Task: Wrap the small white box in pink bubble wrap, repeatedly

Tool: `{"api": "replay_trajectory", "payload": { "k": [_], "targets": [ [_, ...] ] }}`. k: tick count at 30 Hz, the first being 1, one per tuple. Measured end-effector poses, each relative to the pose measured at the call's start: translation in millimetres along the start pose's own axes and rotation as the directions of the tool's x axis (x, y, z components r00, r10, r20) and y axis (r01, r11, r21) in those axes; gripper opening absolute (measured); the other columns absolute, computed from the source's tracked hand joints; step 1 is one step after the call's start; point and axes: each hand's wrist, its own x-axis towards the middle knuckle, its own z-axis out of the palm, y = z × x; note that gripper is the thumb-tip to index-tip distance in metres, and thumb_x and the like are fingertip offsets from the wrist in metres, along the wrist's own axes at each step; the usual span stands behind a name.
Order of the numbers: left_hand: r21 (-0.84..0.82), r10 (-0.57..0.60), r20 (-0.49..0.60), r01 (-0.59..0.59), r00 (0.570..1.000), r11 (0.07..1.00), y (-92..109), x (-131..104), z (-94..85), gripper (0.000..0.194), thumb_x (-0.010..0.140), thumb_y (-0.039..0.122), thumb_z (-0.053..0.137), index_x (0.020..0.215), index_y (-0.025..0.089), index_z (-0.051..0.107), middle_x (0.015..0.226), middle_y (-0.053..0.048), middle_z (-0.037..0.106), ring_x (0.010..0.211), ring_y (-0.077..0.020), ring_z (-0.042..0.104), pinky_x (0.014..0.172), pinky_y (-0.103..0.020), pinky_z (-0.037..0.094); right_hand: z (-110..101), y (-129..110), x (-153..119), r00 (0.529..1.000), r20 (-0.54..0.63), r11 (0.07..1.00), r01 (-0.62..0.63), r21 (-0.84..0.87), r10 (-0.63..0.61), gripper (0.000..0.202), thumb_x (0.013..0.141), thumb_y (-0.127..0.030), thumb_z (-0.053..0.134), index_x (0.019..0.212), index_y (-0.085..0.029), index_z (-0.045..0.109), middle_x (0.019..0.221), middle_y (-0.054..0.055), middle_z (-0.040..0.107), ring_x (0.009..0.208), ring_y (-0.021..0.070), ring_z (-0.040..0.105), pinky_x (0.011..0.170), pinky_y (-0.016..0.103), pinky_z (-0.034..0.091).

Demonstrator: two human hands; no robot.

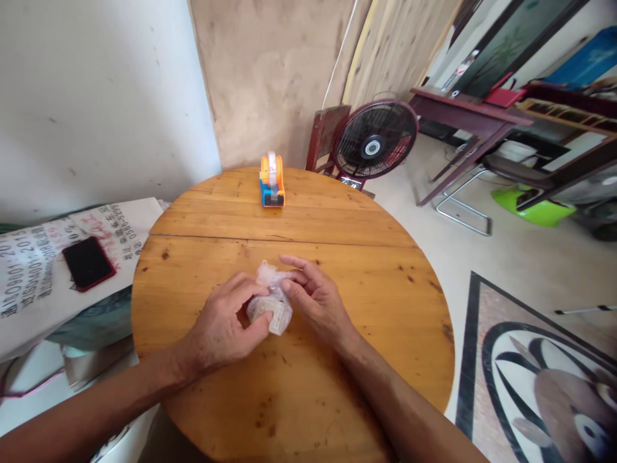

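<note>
A small clear plastic bag [279, 312], wrapped round something pale with faint markings, is held just above the wooden table [270, 392]. My left hand [226, 318] grips its left side, thumb in front and fingers behind. The bunched upper end of the bag points away from me. At that end is my right hand [315, 296], its thumb and bent fingers closed on the plastic while one finger sticks out. What exactly lies inside the bag I cannot make out. Farther back on the table stands an orange and blue tape dispenser [272, 183] with a roll of tape.
A floor fan [373, 146] and a wooden chair [324, 138] stand behind the table. To the left, a phone [89, 262] lies on a printed white sack [137, 222]. At the right are a dark red desk [475, 109] and a patterned floor panel [496, 347].
</note>
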Motion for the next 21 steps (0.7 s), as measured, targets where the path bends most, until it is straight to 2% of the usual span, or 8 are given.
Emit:
{"api": "replay_trajectory", "payload": {
  "k": [4,7,10,13,17,21],
  "targets": [
    [-0.012,0.059,0.062,-0.058,0.996,0.998,-2,-2,-4.9,0.025,0.078,0.011,0.061,0.101,0.020,0.061,0.100,-0.005,0.065,0.092,-0.0175,0.064,0.081,-0.028,0.051,-1,2,2,0.999,-0.047,1.000,-0.011,-0.012,0.010,0.038,0.085,-0.038,0.065,0.118,-0.022,0.056,0.083,0.001,0.067,0.068,0.0127,0.059,0.063,0.026,0.047],
    [-0.019,0.099,0.080,-0.098,0.992,0.995,-7,0,-6.3,0.024,0.080,0.012,0.062,0.103,0.020,0.061,0.106,-0.006,0.067,0.096,-0.0174,0.065,0.084,-0.028,0.052,0,1,3,0.998,-0.065,1.000,-0.008,0.002,0.009,0.037,0.083,-0.037,0.066,0.115,-0.021,0.057,0.083,0.001,0.066,0.069,0.0129,0.059,0.064,0.026,0.046],
    [-0.058,0.122,0.131,-0.115,0.984,0.992,-10,2,-7.6,0.022,0.081,0.012,0.064,0.102,0.021,0.062,0.111,-0.005,0.068,0.101,-0.0172,0.066,0.087,-0.028,0.051,1,0,5,0.990,-0.141,1.000,0.010,-0.016,-0.012,0.035,0.082,-0.037,0.066,0.112,-0.021,0.058,0.082,0.001,0.066,0.071,0.0134,0.059,0.066,0.027,0.046],
    [-0.090,0.117,0.162,-0.104,0.980,0.991,-10,4,-8.9,0.021,0.082,0.012,0.064,0.101,0.020,0.063,0.110,-0.004,0.069,0.101,-0.0166,0.066,0.086,-0.027,0.051,1,2,9,0.983,-0.186,1.000,-0.002,0.006,0.003,0.034,0.081,-0.039,0.067,0.108,-0.021,0.057,0.076,-0.001,0.064,0.065,0.0126,0.056,0.063,0.027,0.045],
    [-0.123,0.087,0.199,-0.063,0.976,0.990,-8,8,-10.0,0.015,0.083,0.012,0.062,0.096,0.019,0.062,0.101,-0.003,0.068,0.092,-0.0149,0.065,0.080,-0.027,0.050,-2,5,16,0.981,-0.178,0.997,-0.070,0.042,0.076,0.036,0.076,-0.041,0.068,0.103,-0.021,0.056,0.069,-0.004,0.060,0.056,0.0110,0.050,0.054,0.025,0.041],
    [-0.130,0.045,0.240,-0.014,0.970,0.991,-8,11,-10.3,0.009,0.082,0.013,0.061,0.089,0.019,0.060,0.093,-0.001,0.065,0.084,-0.0141,0.061,0.075,-0.027,0.047,-7,5,26,0.978,-0.159,0.991,-0.131,0.017,0.132,0.043,0.073,-0.041,0.069,0.106,-0.020,0.053,0.062,-0.007,0.055,0.050,0.0102,0.046,0.049,0.025,0.039]
  ]
}}
